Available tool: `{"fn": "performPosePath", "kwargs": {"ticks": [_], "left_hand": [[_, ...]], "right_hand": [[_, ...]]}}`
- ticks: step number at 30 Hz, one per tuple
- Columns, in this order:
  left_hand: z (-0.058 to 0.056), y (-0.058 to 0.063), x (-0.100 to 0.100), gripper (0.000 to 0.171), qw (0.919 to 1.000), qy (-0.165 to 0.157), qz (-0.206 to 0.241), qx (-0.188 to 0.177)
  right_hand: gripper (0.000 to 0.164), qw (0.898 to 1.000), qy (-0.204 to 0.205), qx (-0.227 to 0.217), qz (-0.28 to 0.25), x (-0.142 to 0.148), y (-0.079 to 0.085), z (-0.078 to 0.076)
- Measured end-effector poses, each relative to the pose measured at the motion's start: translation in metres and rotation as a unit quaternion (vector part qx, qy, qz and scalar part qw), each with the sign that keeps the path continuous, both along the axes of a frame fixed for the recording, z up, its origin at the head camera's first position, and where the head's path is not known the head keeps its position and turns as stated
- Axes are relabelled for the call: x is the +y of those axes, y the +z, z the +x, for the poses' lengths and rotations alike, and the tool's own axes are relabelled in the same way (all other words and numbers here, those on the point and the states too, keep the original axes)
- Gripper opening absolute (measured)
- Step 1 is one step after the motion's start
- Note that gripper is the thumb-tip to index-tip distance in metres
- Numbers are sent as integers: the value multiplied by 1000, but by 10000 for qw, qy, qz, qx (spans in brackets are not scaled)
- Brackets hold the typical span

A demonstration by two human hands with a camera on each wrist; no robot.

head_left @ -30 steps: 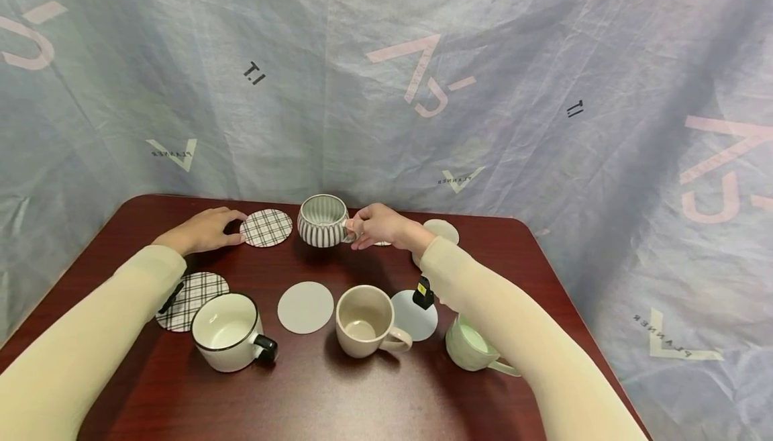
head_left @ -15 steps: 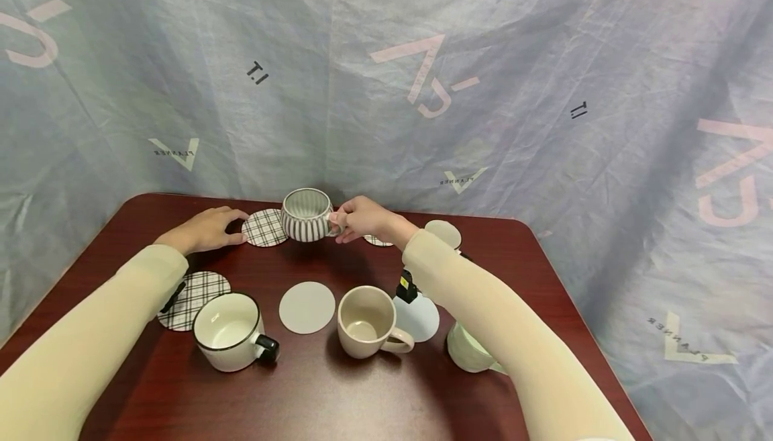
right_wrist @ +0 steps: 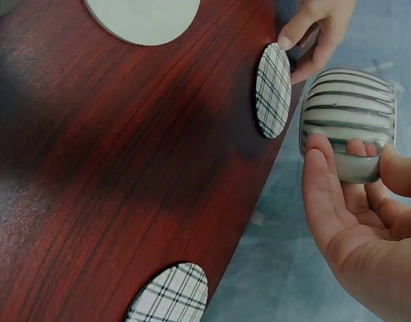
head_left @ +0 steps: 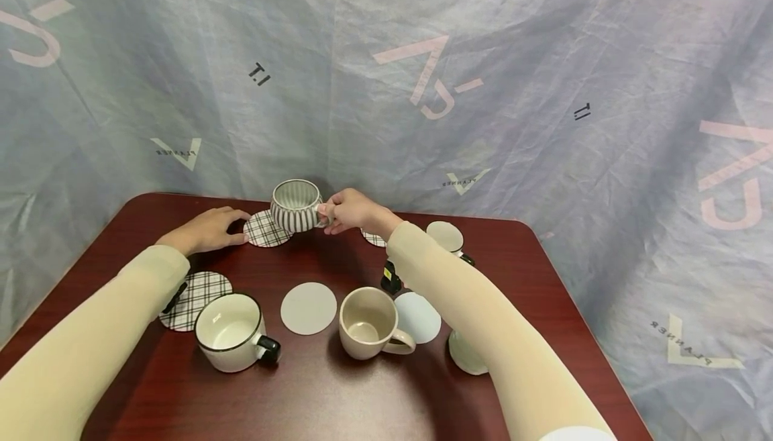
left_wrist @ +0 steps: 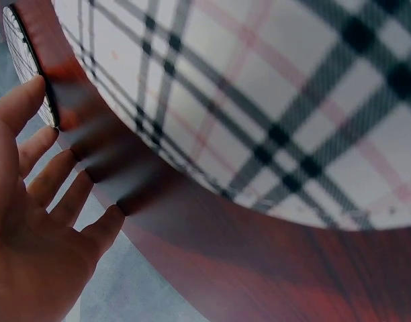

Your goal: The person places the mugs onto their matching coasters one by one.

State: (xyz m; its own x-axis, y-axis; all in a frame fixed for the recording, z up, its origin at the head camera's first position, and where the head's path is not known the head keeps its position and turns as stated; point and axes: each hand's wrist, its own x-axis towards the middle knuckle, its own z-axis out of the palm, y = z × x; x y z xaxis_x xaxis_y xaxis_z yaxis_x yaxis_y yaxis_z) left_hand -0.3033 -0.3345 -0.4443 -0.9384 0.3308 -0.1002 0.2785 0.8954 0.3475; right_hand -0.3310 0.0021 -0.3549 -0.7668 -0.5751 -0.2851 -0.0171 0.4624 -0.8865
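Observation:
In the head view my right hand (head_left: 357, 214) pinches the handle of a grey-and-white striped mug (head_left: 294, 209), held up over the right part of a plaid round coaster (head_left: 261, 231) at the back left. The right wrist view shows that mug (right_wrist: 350, 111) off the table, the thumb and fingers on its handle. My left hand (head_left: 208, 231) rests by the left edge of the same coaster. In the left wrist view its thumb touches the coaster's (left_wrist: 21, 60) rim and its fingers (left_wrist: 71, 198) lie spread and lightly bent.
In front stand a white black-rimmed mug (head_left: 226, 333) and a beige mug (head_left: 365, 323). A pale green mug (head_left: 466, 354) is partly behind my right sleeve. Other coasters include a plaid one (head_left: 196, 297), a grey one (head_left: 308, 308) and a bluish one (head_left: 418, 318). A cloth curtain (head_left: 338, 78) hangs behind.
My right hand has carried the striped mug leftward and a little back, from right of the plaid coaster to over its right part. The left hand stays by the coaster.

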Motion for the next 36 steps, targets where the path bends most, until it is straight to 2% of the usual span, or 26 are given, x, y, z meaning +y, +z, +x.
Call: {"fn": "performPosePath", "kwargs": {"ticks": [7,16,36], "left_hand": [[1,-1,2,59,10000,-6,57,-14],[1,0,4,61,10000,13,21,-29],[4,-2,5,60,9999,-82,50,37]], "right_hand": [[39,10000,-53,-75,-2,-5,-3,-5],[34,9999,82,-58,5,-9,-5,-10],[31,9986,488,-16,208,-19,-25,-22]]}}
